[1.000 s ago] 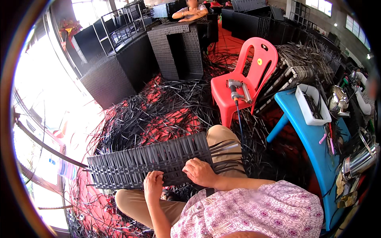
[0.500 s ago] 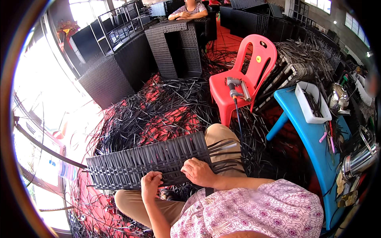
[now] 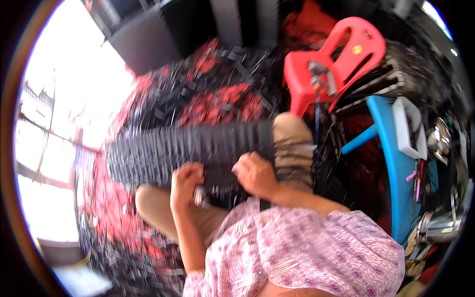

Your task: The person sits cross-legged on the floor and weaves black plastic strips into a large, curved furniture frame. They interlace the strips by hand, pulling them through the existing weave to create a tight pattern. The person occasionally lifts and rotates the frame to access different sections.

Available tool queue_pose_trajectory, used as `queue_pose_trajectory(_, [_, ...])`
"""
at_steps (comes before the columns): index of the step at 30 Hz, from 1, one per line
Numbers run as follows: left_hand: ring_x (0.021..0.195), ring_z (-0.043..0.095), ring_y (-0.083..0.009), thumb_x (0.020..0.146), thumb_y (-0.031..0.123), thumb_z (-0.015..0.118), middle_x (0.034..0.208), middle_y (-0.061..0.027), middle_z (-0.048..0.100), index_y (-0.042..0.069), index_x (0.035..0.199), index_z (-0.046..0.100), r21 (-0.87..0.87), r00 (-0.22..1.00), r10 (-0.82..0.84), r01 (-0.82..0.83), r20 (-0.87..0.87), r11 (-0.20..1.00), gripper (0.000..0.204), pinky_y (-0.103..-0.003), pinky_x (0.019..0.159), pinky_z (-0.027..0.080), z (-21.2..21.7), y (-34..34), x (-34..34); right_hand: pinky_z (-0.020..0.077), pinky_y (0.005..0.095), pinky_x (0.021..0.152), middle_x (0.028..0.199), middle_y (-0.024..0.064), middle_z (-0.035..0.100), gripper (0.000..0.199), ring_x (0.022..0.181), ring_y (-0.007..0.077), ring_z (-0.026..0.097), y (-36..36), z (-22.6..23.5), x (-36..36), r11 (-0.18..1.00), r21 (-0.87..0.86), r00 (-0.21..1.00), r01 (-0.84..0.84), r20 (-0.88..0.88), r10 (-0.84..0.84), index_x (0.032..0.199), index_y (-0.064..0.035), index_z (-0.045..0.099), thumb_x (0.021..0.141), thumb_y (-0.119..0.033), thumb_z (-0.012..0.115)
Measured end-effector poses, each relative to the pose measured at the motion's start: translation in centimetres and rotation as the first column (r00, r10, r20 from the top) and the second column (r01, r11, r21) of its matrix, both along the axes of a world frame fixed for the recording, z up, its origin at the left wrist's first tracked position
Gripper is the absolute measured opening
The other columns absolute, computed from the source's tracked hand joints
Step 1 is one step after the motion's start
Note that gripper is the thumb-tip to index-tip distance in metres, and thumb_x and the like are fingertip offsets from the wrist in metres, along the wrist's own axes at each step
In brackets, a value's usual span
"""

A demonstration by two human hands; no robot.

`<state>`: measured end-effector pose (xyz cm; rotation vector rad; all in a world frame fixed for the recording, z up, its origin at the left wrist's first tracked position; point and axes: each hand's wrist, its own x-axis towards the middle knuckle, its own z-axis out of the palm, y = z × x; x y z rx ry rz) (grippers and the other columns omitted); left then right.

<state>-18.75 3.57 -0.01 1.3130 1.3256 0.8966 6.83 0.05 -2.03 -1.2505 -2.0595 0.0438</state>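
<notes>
A black woven panel (image 3: 193,148) of flat plastic-like strips lies across my lap, its long side running left to right. My left hand (image 3: 186,181) is at its near edge, fingers bent in a pinch. On the right part of that edge is my right hand (image 3: 255,173), its fingers curled in against the weave. Blur hides what either hand pinches. Loose dark strips (image 3: 293,161) stretch from the panel's right end over my right knee (image 3: 292,131).
Cut black strips (image 3: 237,64) litter the red floor (image 3: 217,106). Ahead right, a red plastic chair (image 3: 302,74) bears an air tool (image 3: 320,76) with a hose. To my right, a blue stool or bench (image 3: 396,183) carries a white bin (image 3: 409,128). Dark woven furniture (image 3: 143,42) stands farther off.
The view has tipped downward and blurred, so the panel, hands and lap appear higher. My hands stay by the panel's near edge, still bent; the person at the back is out of view.
</notes>
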Motion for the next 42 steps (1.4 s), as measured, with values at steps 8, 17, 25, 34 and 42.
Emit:
queue_pose_trajectory(8, [0.083, 0.063, -0.0071, 0.084, 0.003, 0.074, 0.094, 0.0000, 0.067, 0.001, 0.114, 0.068, -0.062, 0.964, -0.010, 0.028, 0.266, 0.998, 0.031, -0.019, 0.069, 0.049, -0.5, -1.9, -0.5, 0.0505, 0.0377, 0.070, 0.089, 0.0046, 0.060, 0.010, 0.083, 0.0250, 0.061, -0.2, -0.3, -0.9, 0.998, 0.068, 0.990, 0.002, -0.144, 0.008, 0.088, -0.0113, 0.066, 0.080, -0.007, 0.071])
queue_pose_trajectory(17, [0.077, 0.062, -0.0061, 0.084, 0.009, 0.077, 0.088, -0.0008, 0.069, 0.000, 0.105, 0.071, -0.080, 0.993, 0.094, -0.088, 0.074, 0.993, 0.024, -0.020, 0.067, 0.049, 0.0, -1.6, 0.3, 0.0501, 0.0376, 0.069, 0.089, 0.0055, 0.060, 0.011, 0.082, 0.0259, 0.060, 0.2, -0.5, -1.0, 0.997, 0.073, 0.991, -0.007, -0.135, 0.017, 0.088, -0.0103, 0.065, 0.080, -0.006, 0.071])
queue_pose_trajectory(25, [0.072, 0.065, -0.0077, 0.089, 0.011, 0.072, 0.081, -0.0013, 0.070, 0.000, 0.101, 0.073, -0.053, 0.987, 0.092, -0.086, 0.134, 0.995, 0.017, -0.021, 0.065, 0.052, 0.0, -1.3, 0.2, 0.0505, 0.0379, 0.071, 0.090, 0.0067, 0.061, 0.011, 0.083, 0.0270, 0.061, 0.1, -0.5, -1.1, 0.997, 0.077, 0.989, -0.011, -0.145, 0.022, 0.089, -0.0091, 0.066, 0.081, -0.005, 0.071])
queue_pose_trajectory(34, [0.072, 0.061, -0.0067, 0.091, 0.016, 0.072, 0.082, -0.0012, 0.070, 0.001, 0.099, 0.074, -0.027, 0.986, 0.134, -0.132, 0.104, 0.991, 0.017, -0.021, 0.067, 0.049, -0.3, -0.8, -0.9, 0.0517, 0.0286, 0.065, 0.093, 0.0053, 0.065, 0.008, 0.076, 0.0161, 0.064, -0.1, 1.0, -1.3, 0.997, -0.004, 0.940, -0.073, -0.335, 0.067, 0.095, -0.0039, 0.067, 0.088, -0.005, 0.072])
queue_pose_trajectory(42, [0.076, 0.062, -0.0060, 0.091, 0.015, 0.072, 0.084, -0.0002, 0.070, 0.001, 0.099, 0.074, 0.070, 0.995, 0.089, -0.092, 0.053, 0.993, 0.017, -0.021, 0.072, 0.052, 1.1, -1.4, -0.8, 0.0531, 0.0247, 0.076, 0.098, 0.0056, 0.070, 0.018, 0.084, 0.0115, 0.067, 2.1, 3.7, -2.9, 0.927, -0.293, 0.803, -0.234, -0.596, 0.014, 0.108, -0.0023, 0.070, 0.092, -0.008, 0.068])
